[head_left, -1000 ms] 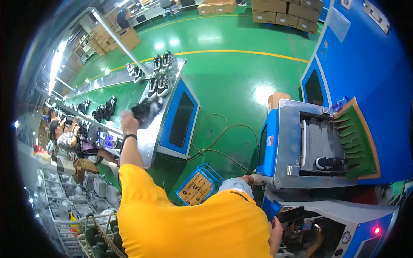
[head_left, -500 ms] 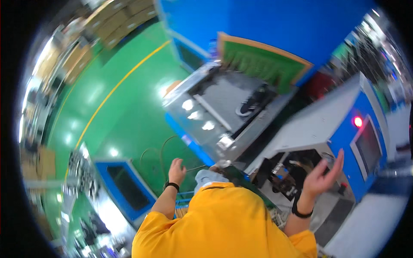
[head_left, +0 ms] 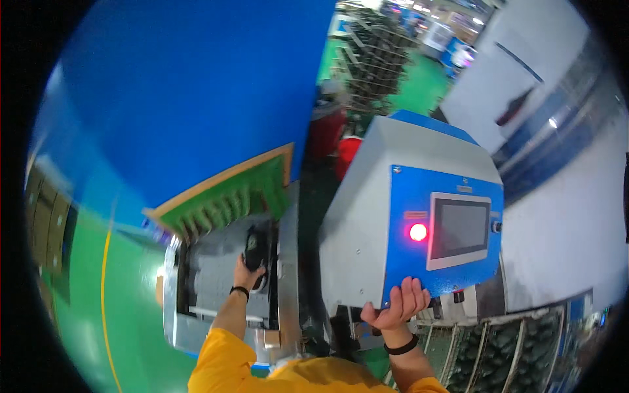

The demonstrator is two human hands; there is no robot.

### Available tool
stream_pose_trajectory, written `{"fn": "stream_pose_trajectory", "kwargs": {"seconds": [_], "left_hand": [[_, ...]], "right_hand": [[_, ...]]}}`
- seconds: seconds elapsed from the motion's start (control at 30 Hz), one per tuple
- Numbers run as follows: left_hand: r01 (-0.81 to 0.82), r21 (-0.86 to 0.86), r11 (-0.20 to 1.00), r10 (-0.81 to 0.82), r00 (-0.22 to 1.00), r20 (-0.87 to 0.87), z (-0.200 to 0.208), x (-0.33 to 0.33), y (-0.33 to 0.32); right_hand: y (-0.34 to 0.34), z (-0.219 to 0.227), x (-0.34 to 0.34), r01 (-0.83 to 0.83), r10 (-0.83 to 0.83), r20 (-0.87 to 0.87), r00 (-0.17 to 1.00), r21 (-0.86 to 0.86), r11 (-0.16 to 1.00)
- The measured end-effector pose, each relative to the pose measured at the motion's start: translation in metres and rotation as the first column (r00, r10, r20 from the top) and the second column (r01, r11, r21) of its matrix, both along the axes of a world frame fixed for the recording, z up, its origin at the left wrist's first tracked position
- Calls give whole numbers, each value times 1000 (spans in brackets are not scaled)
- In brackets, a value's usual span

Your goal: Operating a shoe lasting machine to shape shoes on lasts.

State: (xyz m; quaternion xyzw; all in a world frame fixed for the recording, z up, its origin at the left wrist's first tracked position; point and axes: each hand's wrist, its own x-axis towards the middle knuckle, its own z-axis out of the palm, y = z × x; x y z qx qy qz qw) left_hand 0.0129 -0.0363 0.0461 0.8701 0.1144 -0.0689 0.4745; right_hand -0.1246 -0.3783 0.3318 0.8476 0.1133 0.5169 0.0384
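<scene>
A black shoe (head_left: 257,245) with a pale sole edge lies on the grey conveyor bed (head_left: 213,281) of the blue machine. My left hand (head_left: 246,274) has its fingers closed around the near end of that shoe, though my palm hides part of it. At the lower edge of a control box, in front of its blue panel (head_left: 407,272), my right hand (head_left: 397,305) is raised with fingers spread and nothing in it. I cannot tell whether its fingertips touch the panel.
Green strip curtains (head_left: 226,206) in a wooden frame hang over the machine's opening. The panel carries a lit red lamp (head_left: 418,232) and a dark screen (head_left: 460,228). A rack of dark items (head_left: 504,347) stands at lower right; a red container (head_left: 347,156) sits behind the control box.
My view has turned right. The left hand, bare before, has reached onto the conveyor and taken hold of the shoe. My right hand is now at the control box's lower edge.
</scene>
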Motion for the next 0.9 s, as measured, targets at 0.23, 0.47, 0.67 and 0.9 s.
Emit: {"fn": "stream_pose_trajectory", "kwargs": {"seconds": [0.23,0.47,0.67,0.9], "left_hand": [[-152,-223,963,161,987,22,-4,10,-39],[-415,-781,467,18,887,-461,-17,-61,62],[-275,-941,195,42,961,-272,79,-201,25],[197,-949,246,-224,964,142,269,-259,-128]], "right_hand": [[-8,1,3,58,-56,48,997,-29,998],[9,17,5,-22,25,-32,999,106,994],[17,24,-44,-318,418,-58,907,559,766],[37,10,-116,19,994,100,46,995,-101]]}}
